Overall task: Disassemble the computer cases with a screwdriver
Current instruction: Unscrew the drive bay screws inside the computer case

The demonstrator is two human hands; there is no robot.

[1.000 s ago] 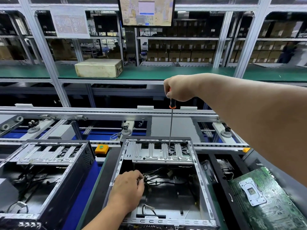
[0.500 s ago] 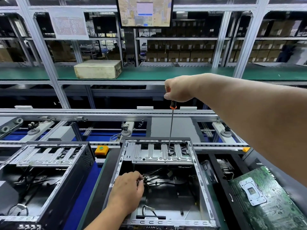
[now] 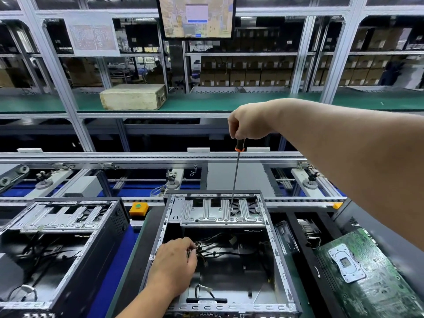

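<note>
An open computer case [image 3: 278,260] lies in front of me, its silver drive bracket [image 3: 213,214] across the far end. My right hand [image 3: 250,121] grips the black and orange handle of a long screwdriver [image 3: 235,177]. The shaft stands nearly upright with its tip on the bracket's right part. My left hand [image 3: 174,265] reaches into the case at its left wall and its curled fingers hold a bundle of cables [image 3: 206,247]. What the fingertips pinch is hidden.
A second open case [image 3: 68,228] lies at the left. A green motherboard [image 3: 367,278] rests at the right on another dark case. A yellow button box [image 3: 138,208] sits between the cases. Conveyor rails run behind, and a beige box [image 3: 134,96] stands on the green shelf.
The view has shifted slightly. Both hands stay almost in place, the screwdriver tip still on the bracket and the left hand still at the cables.
</note>
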